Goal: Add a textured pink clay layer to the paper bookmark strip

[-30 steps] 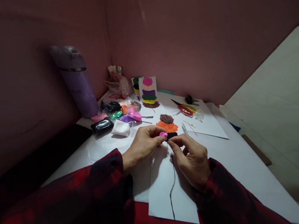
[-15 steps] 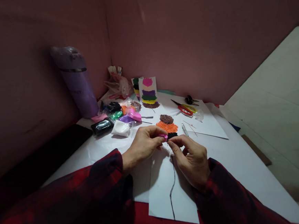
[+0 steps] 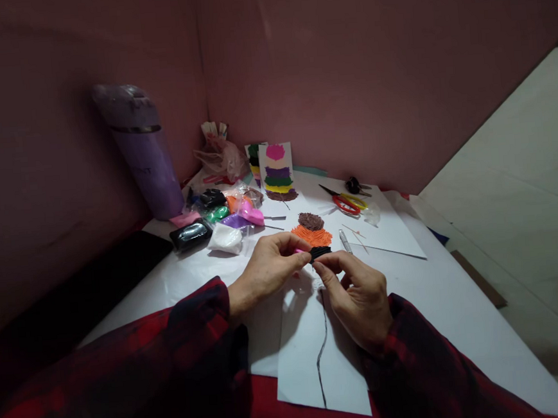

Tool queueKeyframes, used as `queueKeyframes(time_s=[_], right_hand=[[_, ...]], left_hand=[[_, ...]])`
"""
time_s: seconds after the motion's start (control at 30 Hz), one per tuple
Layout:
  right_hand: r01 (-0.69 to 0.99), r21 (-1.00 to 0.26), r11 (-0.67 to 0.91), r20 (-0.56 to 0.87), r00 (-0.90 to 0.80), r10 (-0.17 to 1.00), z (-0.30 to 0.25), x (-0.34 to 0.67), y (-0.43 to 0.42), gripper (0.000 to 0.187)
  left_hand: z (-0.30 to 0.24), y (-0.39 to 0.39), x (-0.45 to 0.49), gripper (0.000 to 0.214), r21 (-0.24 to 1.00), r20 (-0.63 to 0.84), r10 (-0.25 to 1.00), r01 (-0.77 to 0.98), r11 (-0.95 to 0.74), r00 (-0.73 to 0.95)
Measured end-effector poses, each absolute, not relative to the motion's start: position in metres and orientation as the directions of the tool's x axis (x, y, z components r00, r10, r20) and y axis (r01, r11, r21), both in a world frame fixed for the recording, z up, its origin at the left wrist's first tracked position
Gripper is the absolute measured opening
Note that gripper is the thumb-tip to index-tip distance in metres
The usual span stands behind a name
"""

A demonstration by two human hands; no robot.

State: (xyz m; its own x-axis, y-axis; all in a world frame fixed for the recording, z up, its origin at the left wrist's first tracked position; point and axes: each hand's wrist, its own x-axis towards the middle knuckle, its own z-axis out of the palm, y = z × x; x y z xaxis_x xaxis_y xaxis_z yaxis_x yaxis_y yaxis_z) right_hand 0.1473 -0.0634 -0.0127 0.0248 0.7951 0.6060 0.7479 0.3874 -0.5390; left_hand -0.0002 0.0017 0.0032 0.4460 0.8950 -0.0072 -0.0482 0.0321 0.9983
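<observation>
My left hand (image 3: 274, 261) pinches a small lump of pink clay (image 3: 298, 251), mostly covered by the thumb and fingers. Close beside it, my right hand (image 3: 353, 293) has thumb and forefinger pressed together; what sits between the tips is too small to make out. Both hands are over a white paper sheet (image 3: 300, 355) carrying a drawn dark stem line. On that sheet, bands of textured clay are stacked: brown (image 3: 311, 221) at the top, orange (image 3: 312, 236) below, then black (image 3: 321, 252) just past my fingertips. A white band (image 3: 318, 284) shows partly under my hands.
Bagged clay packs (image 3: 226, 239) lie left of the sheet, near a tall purple bottle (image 3: 147, 161). Scissors (image 3: 346, 205) and thin sticks (image 3: 357, 234) are at the right. A finished clay card (image 3: 277, 174) leans at the back. A black object (image 3: 119, 266) lies far left.
My left fingers have closed further over the pink clay, so less of it shows. The right hand has barely moved.
</observation>
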Motion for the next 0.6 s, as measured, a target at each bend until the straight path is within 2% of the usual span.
queueKeyframes(time_s=[0.6], right_hand=[[0.758, -0.527, 0.386, 0.611, 0.022, 0.791, -0.0125, 0.1471, -0.0627, 0.013]], left_hand=[[0.0054, 0.0014, 0.0004, 0.011, 0.994, -0.023, 0.894, -0.090, 0.070, 0.447]])
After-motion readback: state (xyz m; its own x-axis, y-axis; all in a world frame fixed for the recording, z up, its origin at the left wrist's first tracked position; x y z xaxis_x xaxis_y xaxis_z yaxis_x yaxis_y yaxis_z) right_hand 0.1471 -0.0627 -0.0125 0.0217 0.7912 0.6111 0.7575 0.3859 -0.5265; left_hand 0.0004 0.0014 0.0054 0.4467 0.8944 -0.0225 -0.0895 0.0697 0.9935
